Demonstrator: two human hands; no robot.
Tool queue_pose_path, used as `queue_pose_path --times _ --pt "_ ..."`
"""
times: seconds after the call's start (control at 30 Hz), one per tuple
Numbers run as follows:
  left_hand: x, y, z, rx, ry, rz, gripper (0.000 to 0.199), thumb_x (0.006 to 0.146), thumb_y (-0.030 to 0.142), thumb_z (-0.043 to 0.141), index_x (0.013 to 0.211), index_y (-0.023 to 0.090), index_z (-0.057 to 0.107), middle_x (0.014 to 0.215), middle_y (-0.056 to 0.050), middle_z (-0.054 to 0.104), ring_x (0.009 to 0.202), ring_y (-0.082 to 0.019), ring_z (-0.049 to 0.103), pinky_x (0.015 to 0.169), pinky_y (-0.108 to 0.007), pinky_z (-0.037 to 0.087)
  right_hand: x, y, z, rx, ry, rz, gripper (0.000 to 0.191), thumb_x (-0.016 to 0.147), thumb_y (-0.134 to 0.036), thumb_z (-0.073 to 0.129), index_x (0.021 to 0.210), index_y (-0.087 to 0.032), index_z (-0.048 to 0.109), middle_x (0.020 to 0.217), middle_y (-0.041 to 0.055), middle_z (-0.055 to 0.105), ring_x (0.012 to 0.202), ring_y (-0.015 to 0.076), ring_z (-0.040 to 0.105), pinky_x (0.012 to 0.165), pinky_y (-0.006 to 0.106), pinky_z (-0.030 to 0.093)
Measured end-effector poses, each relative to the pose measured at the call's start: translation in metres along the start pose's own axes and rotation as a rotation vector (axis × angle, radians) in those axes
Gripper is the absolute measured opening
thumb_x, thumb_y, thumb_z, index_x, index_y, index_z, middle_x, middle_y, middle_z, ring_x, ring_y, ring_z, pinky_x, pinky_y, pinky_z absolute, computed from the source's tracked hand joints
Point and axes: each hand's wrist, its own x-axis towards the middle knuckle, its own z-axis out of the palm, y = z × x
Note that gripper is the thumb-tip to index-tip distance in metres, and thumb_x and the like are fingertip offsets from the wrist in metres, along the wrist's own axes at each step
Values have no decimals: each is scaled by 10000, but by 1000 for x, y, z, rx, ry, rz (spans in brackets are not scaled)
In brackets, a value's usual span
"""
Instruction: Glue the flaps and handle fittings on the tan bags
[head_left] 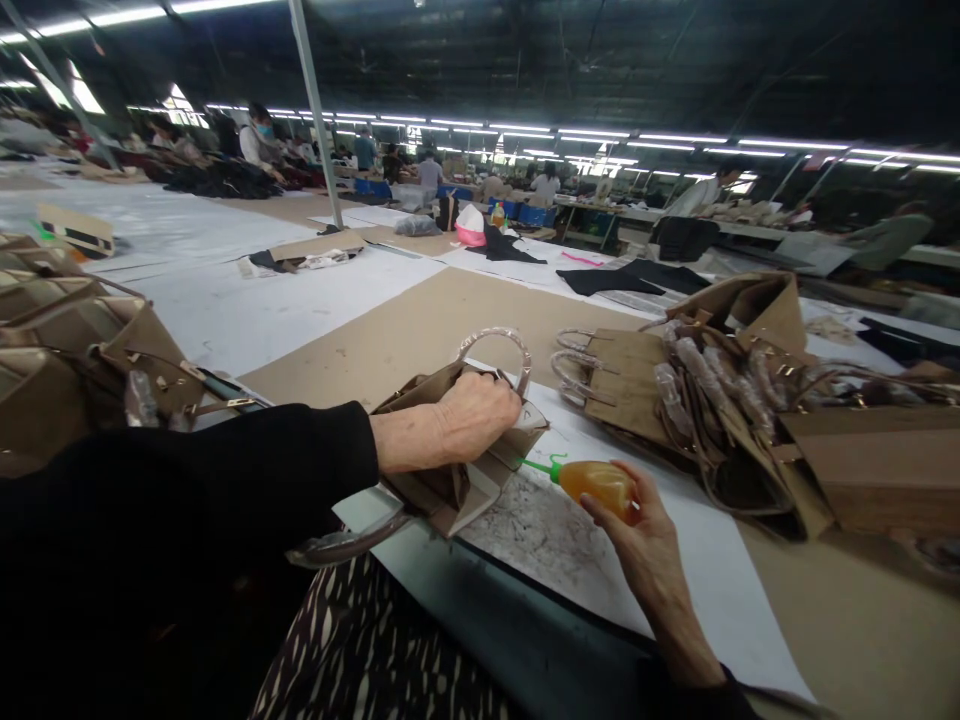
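A brown handbag (439, 490) lies tilted at the table's near edge, its handles wrapped in clear plastic. Across its upper side rests my left hand (480, 415), fingers curled over and gripping the bag. My right hand (645, 525) is wrapped round a glue bottle (596, 485) with amber liquid and a green nozzle. The nozzle points left, its tip at the bag's side edge; whether it touches cannot be told. One handle arches above my left hand, while the other hangs toward my lap.
Several brown handbags (637, 385) with plastic-wrapped handles are piled on the right, and more bags (135, 345) stand on the left. Stained white paper (540, 530) covers the near table. Black cloth pieces (630, 277) and a pink-and-white item (471, 226) lie farther back. People work beyond.
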Motion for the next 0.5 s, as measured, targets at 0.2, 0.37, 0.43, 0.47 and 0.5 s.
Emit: queue_pose_path --times 0.2,0.37,0.43,0.47,0.5 --pt "-3 -1 2 11 3 17 233 724 20 545 934 69 630 925 -154 668 823 -294 658 640 -378 519 2 1 3 -90 15 -27 656 687 -540 778 1216 -244 529 1066 60 627 907 306 606 869 446 458" --pt "-7 -3 1 -16 -26 1 234 738 111 614 968 69 617 955 -149 648 840 -293 641 683 -393 513 -1 -2 4 -124 -18 -41 601 688 -514 777 1182 -248 561 1083 53 623 935 305 593 888 432 438" --pt "-10 -4 3 -24 -20 9 240 756 158 634 980 77 608 964 -142 637 856 -286 629 694 -386 508 -3 -2 4 -115 -42 -36 589 692 -507 778 1176 -248 566 1059 44 630 924 296 595 881 414 442" --pt "-12 -4 5 -23 -13 20 230 765 170 634 975 82 604 964 -138 632 852 -278 624 691 -379 504 -4 -2 3 -108 -52 -31 586 697 -503 778 1179 -248 564 1045 40 633 917 292 597 877 408 444" --pt "-14 -5 7 -21 -2 31 220 773 180 631 970 87 601 963 -135 628 846 -271 619 687 -374 500 -5 -2 3 -99 -60 -23 583 703 -500 777 1183 -248 561 1033 37 635 911 289 599 873 403 446"
